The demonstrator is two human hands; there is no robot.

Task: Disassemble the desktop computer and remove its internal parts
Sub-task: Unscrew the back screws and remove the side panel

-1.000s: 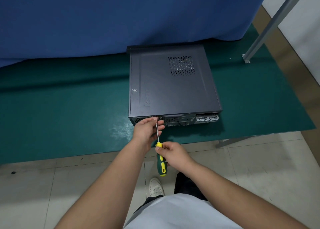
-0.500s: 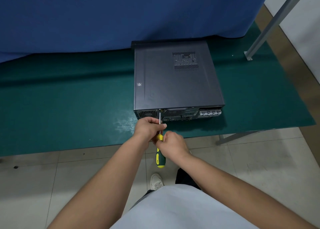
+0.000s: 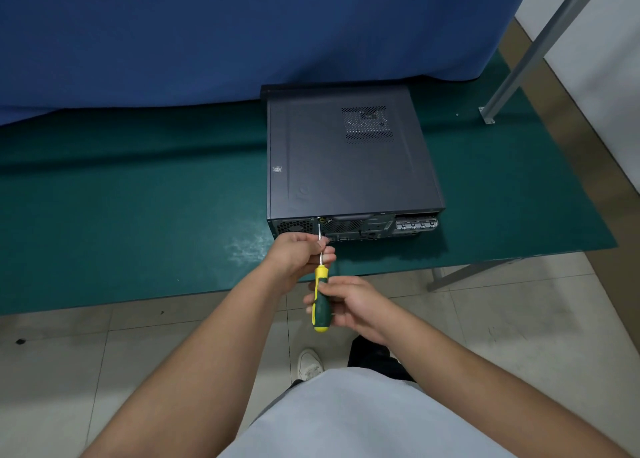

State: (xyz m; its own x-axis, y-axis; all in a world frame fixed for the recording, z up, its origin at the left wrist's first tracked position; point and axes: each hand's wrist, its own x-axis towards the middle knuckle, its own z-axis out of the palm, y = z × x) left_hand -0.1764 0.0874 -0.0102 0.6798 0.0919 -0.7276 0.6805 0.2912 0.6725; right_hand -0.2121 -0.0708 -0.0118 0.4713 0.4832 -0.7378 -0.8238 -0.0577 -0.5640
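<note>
- The desktop computer [image 3: 349,159] lies flat on the green table mat [image 3: 138,194], right of the table's middle, with its rear panel facing you at the near edge.
- Its dark grey cover is in place; a perforated vent patch [image 3: 367,124] sits toward the far right of the top face, and a small sticker [image 3: 277,169] sits near the left edge.
- The rear panel shows mesh grilles on the left and a row of silver slot covers [image 3: 417,223] on the right.
- You hold a screwdriver [image 3: 321,294] with a green and yellow handle; its metal shaft runs away from you, and the tip meets the rear panel near the upper edge, left of centre. The screw itself is too small to make out.
- Your left hand [image 3: 300,255] is curled around the shaft, fingers pinching it just short of the panel.
- Your right hand [image 3: 349,303] holds the handle with thumb and fingertips; the fingers are loosely bent rather than clenched tight.
- Both forearms reach out from the near edge of the view, over the tiled floor [image 3: 69,371].
- A blue cloth [image 3: 242,31] hangs behind the table, touching the mat along the far side.
- A grey metal post [image 3: 540,38] slants up at the far right, its foot bolted at the mat's far right corner.
- One white shoe [image 3: 309,365] shows on the floor below your hands.
</note>
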